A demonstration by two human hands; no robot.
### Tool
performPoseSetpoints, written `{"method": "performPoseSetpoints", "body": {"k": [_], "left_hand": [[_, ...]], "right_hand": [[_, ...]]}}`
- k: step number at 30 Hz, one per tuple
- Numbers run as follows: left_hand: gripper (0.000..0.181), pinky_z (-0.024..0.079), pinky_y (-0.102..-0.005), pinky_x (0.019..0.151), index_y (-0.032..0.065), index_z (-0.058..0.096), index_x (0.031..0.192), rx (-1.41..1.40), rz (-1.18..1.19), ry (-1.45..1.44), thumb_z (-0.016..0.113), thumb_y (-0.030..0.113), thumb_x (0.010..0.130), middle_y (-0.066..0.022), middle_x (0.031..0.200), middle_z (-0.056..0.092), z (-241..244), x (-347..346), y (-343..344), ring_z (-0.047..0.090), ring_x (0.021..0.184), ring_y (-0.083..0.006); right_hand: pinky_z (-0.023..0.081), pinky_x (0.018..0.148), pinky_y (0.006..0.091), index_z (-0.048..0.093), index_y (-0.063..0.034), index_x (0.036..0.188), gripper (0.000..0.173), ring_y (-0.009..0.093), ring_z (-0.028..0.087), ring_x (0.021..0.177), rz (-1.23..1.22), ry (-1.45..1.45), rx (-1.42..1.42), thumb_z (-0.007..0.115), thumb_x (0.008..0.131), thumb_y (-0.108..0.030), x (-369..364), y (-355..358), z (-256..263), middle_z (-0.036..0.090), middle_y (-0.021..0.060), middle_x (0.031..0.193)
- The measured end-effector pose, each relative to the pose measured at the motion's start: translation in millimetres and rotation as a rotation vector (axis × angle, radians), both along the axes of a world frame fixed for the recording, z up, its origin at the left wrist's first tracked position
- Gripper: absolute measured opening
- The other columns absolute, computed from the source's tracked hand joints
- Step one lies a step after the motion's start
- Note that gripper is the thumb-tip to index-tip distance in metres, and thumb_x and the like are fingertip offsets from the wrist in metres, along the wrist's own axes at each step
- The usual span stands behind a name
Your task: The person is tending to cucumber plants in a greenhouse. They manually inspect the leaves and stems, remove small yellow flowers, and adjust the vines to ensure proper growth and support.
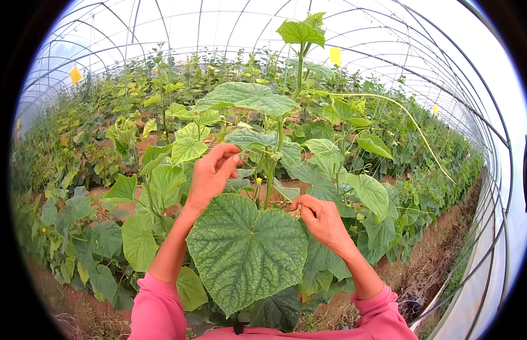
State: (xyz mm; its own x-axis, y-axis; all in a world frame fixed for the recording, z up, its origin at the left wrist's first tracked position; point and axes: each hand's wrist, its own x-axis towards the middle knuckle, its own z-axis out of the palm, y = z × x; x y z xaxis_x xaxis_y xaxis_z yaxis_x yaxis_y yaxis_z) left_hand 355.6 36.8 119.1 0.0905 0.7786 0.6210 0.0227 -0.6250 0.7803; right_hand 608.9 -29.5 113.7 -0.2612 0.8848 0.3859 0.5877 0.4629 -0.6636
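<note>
A tall cucumber vine (270, 182) rises upright before me, with a small yellow flower (259, 180) beside its stem. Left of the stem, my left hand (216, 172) has thumb and fingers drawn together just below a grey-green leaf (250, 138); whether anything thin is between them is hidden. On the other side and lower, my right hand (321, 219) pinches what looks like a thin green strand by the stem, largely covered by the fingers. One broad, pale-mottled leaf (248, 250) hangs between my forearms. Above, the vine's growing tip (304, 34) stands higher than both hands.
A long tendril (399, 106) arches out to the right. Neighbouring vines (151, 191) crowd both sides, with hanging strings (286, 76) among them. Curved metal pipes (505, 204) and plastic film line the right side. Yellow cards (335, 56) hang behind. Dry stalks (425, 263) cover soil at right.
</note>
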Motion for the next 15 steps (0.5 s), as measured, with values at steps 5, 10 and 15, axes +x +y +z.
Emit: {"method": "performPoseSetpoints", "body": {"k": [5, 10, 15], "left_hand": [[0.020, 0.047, -0.0225, 0.066, 0.0006, 0.058, 0.110, 0.368, 0.166, -0.169, 0.054, 0.011, 0.094, -0.0030, 0.092, 0.063, 71.8, -1.9, -20.7, 0.055, 0.073, -0.0075], [0.022, 0.048, -0.0236, 0.069, 0.0060, 0.059, 0.113, 0.631, 0.330, -0.014, 0.056, 0.014, 0.093, -0.0020, 0.096, 0.063, 149.1, -21.2, 8.5, 0.058, 0.079, -0.0097], [0.027, 0.048, -0.0275, 0.075, 0.0071, 0.055, 0.120, 1.073, 0.375, 0.333, 0.053, 0.012, 0.093, -0.0038, 0.112, 0.060, 196.2, 8.2, 50.1, 0.059, 0.091, -0.0145]], "right_hand": [[0.035, 0.051, 0.0238, 0.063, 0.0002, 0.100, 0.016, 0.007, 0.042, 0.057, -0.044, 0.084, 0.136, 0.055, 0.091, -0.009, 0.2, 0.3, 8.8, 0.055, 0.0054, 0.067], [0.046, 0.054, 0.0339, 0.059, -0.0061, 0.112, 0.027, 0.021, 0.058, 0.061, -0.164, -0.206, 0.730, 0.058, 0.085, -0.005, -18.5, -13.7, 58.9, 0.061, 0.0094, 0.099], [0.050, 0.059, 0.0323, 0.057, -0.0053, 0.113, 0.035, 0.025, 0.062, 0.070, -0.338, -0.410, 1.188, 0.059, 0.078, 0.000, -24.7, -2.4, 127.7, 0.056, 0.0125, 0.106]]}}
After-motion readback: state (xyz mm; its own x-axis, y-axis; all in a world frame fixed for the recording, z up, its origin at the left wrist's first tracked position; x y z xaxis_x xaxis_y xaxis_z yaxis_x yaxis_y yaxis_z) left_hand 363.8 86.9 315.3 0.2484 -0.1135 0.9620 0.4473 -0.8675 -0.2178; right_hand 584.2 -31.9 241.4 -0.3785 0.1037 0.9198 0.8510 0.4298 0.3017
